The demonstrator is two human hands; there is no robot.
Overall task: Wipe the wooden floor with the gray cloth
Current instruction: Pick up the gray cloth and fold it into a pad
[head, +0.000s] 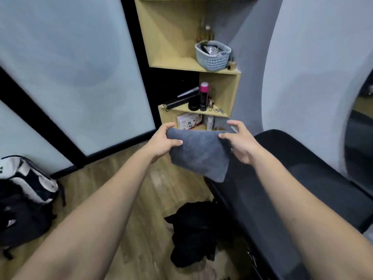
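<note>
The gray cloth [200, 153] hangs folded in the air in front of me, held up by its top edge. My left hand [161, 141] pinches its upper left corner between thumb and fingers. My right hand [240, 141] grips the upper right corner. The cloth's lower corner droops toward a dark seat. The wooden floor [125, 178] lies well below the cloth, light brown planks running under both my forearms.
A dark padded seat [292, 178] fills the right side. A black bundle [195, 233] lies on the floor beside it. A black and white backpack [26, 195] rests at the left. A wooden corner shelf [175, 49] holds a basket [213, 55] and bottles.
</note>
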